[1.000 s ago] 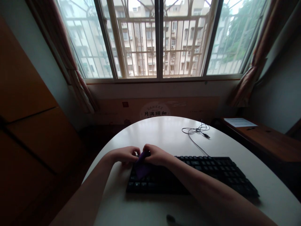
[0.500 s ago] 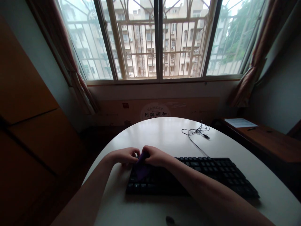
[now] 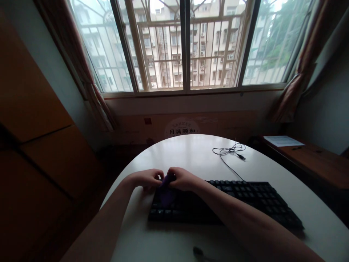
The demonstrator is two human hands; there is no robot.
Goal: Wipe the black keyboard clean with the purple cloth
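A black keyboard (image 3: 253,198) lies on the white table, partly covered by my hands and right forearm. A purple cloth (image 3: 167,198) hangs over the keys at its left end. My right hand (image 3: 181,178) pinches the upper part of this cloth between thumb and curled fingers. Close beside it, my left hand (image 3: 148,178) is closed at the keyboard's far left corner, thumb and forefinger at the cloth's left edge. The left hand's lower fingers are in shadow by the keyboard's side.
The keyboard's thin cable (image 3: 230,150) lies loosely coiled behind it, its USB plug (image 3: 241,157) on the round white table (image 3: 188,153). Near the front edge is a small dark object (image 3: 198,251) that I cannot make out. A wooden side table (image 3: 308,158) with paper stands right.
The view has shifted slightly, so the table and keyboard appear a little further right. Both hands stay at the keyboard's left end with the purple cloth, almost unmoved.
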